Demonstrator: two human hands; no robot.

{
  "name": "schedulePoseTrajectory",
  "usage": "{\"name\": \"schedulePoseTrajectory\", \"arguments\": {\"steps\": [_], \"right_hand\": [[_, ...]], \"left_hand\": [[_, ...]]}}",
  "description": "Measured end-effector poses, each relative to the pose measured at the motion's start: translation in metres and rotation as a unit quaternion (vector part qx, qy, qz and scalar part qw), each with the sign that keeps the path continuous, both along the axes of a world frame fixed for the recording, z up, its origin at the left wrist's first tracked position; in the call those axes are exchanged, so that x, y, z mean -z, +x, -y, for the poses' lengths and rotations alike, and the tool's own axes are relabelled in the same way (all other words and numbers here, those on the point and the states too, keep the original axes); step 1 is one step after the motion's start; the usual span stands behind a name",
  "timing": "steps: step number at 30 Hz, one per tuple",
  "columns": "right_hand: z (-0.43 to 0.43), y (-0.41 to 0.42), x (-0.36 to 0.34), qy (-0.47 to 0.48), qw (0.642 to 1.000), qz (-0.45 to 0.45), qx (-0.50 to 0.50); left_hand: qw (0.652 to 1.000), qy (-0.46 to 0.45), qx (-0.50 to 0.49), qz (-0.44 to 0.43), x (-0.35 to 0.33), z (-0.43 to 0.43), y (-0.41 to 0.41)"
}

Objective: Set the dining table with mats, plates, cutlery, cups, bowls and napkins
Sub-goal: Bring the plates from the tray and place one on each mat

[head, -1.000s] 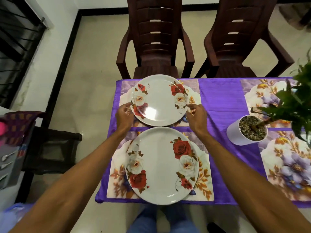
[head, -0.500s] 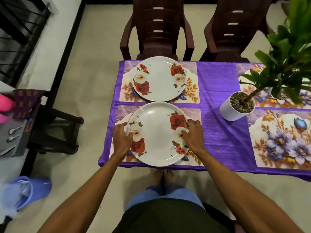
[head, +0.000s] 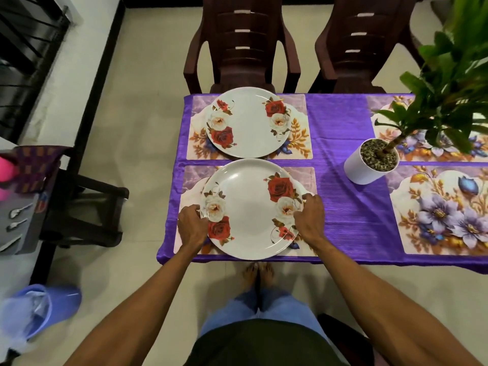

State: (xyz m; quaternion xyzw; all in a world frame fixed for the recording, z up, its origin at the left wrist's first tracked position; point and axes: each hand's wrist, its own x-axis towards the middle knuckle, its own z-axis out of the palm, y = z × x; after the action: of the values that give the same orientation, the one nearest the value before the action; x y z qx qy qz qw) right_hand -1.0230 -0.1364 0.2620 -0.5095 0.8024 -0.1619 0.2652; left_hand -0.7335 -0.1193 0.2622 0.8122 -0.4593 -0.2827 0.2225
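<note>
Both arms reach out. The left hand [head: 192, 226] and right hand [head: 309, 217] curl their fingers [head: 303, 200], gripping opposite sides.

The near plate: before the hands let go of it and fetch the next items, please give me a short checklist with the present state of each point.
1. The near plate lies on its mat: ok, though it overhangs the mat's far and near edges.
2. Both hands are at its rim, left hand and right hand: ok.
3. Near plate is apart from the far plate: cannot tell, their rims look almost touching.
4. Far plate sits on its own mat: ok.
5. The two mats on the right have plates: not ok, both are bare.
6. Cutlery, cups, bowls, napkins on the table: not ok, none visible there.
</note>
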Motion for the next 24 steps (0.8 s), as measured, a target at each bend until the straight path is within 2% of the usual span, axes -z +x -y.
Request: {"name": "schedulePoseTrajectory", "arguments": {"steps": [8, 24], "right_hand": [[0.001, -0.002, -0.003, -0.018, 0.999, 0.016, 0.032], [0.000, -0.077, -0.030, -0.084, 0.985, 0.146, 0.046]], "left_hand": [[1.000, 0.002, -0.019, 0.017, -0.009, 0.002, -0.005], [0.997, -0.020, -0.014, -0.070, -0.053, 0.006, -0.056]]}}
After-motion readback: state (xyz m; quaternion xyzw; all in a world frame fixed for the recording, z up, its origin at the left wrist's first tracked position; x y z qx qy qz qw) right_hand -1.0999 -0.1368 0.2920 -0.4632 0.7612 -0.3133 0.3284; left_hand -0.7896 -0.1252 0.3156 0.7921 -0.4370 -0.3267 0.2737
